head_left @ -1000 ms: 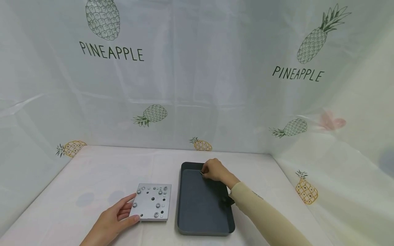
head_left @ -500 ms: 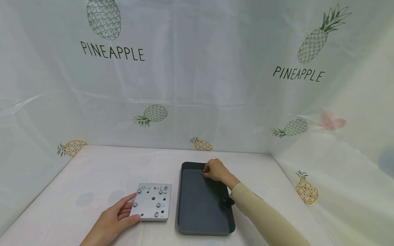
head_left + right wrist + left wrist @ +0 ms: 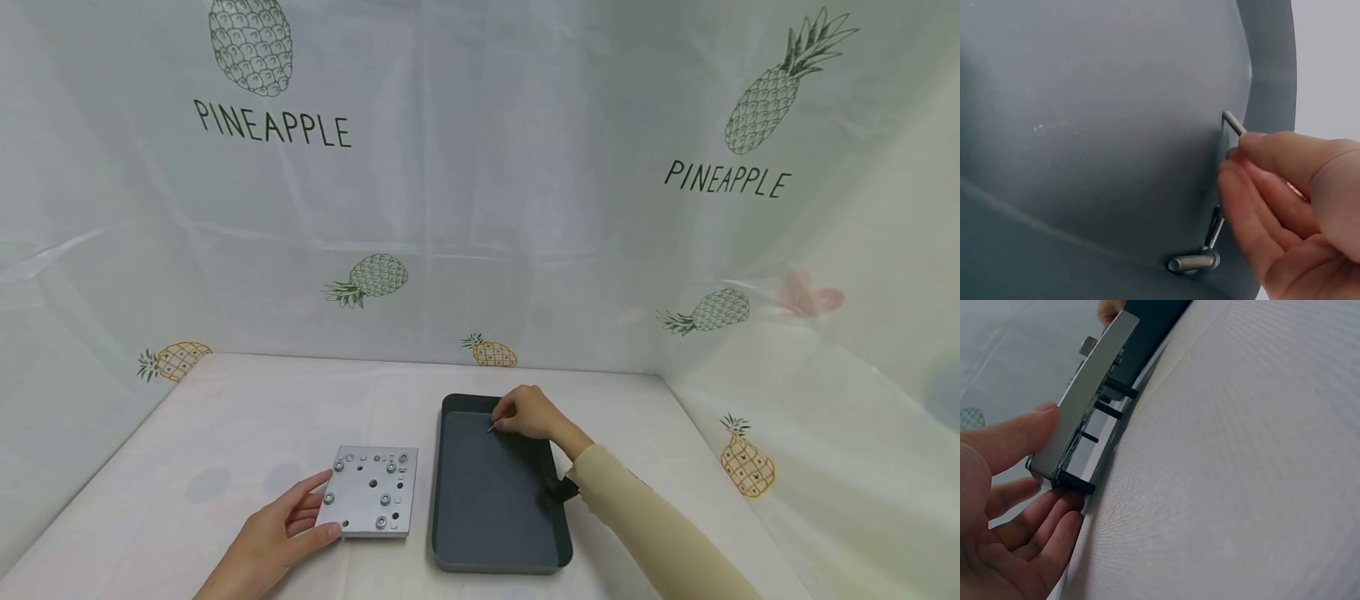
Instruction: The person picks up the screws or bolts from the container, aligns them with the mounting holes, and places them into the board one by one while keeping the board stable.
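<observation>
Head view: the left hand (image 3: 279, 533) lies on the table (image 3: 247, 417) with its fingers fairly straight against the near-left corner of a square metal plate (image 3: 371, 492), which sits flat just left of a dark tray (image 3: 491, 567). That contact looks meant to keep the plate from sliding, so the grip here is relaxed, pressing rather than clasping. The right hand (image 3: 529, 413) reaches into the far end of the tray, fingers curled, pinching a thin metal pin (image 3: 491, 427) whose tip pokes out toward the tray floor. A small dark object (image 3: 553, 492) sits at the tray's right wall beside the sleeve; what it is cannot be told.

Left wrist view: the metal plate (image 3: 1088, 403) shows edge-on, raised on short dark standoffs (image 3: 1079, 481). The thumb rests on its upper face and the fingers (image 3: 1054, 519) sit under the corner, steadying it lightly.

Right wrist view: the right hand (image 3: 1291, 206) holds the thin metal pin (image 3: 1233, 122) between thumb and fingertips, a narrow pinch suited to so slim a part. Another 2 pins (image 3: 1200, 253) lie loose in the tray (image 3: 1085, 125) corner just below the fingers, collected where the wall stops them rolling.
</observation>
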`<action>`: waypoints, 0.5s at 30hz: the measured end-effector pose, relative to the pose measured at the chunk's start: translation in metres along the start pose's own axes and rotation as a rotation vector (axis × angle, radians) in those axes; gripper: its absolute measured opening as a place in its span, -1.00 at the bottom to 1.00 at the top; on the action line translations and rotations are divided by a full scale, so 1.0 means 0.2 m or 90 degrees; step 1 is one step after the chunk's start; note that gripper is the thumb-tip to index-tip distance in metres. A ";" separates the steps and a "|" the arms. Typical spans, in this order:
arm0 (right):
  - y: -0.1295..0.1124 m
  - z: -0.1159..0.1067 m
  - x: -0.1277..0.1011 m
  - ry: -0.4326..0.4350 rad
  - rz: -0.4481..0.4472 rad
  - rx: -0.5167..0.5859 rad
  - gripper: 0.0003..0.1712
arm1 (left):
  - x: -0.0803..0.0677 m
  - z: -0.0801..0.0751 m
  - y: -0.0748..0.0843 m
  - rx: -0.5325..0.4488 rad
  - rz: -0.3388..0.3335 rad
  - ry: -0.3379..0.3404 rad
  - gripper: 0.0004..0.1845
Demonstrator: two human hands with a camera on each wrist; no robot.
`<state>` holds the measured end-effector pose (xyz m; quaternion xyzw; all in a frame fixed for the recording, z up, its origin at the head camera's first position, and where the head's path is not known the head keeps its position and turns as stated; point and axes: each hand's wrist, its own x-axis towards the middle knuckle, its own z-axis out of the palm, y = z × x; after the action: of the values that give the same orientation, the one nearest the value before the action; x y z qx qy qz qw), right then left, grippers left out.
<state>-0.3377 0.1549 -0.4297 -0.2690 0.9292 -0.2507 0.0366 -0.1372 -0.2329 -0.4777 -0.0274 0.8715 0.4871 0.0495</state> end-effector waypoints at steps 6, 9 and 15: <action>-0.01 -0.01 0.01 -0.020 0.008 0.062 -0.95 | 0.00 0.00 0.01 -0.001 -0.005 0.002 -0.03; -0.02 -0.02 0.01 -0.027 0.005 0.086 -0.93 | 0.00 0.00 0.01 -0.001 -0.001 0.002 -0.04; -0.05 -0.03 0.01 -0.039 -0.022 0.124 -0.87 | -0.01 0.00 0.00 -0.002 0.007 0.002 -0.04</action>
<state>-0.3357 0.1485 -0.4201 -0.2876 0.8941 -0.3323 0.0863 -0.1357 -0.2331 -0.4766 -0.0236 0.8711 0.4885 0.0453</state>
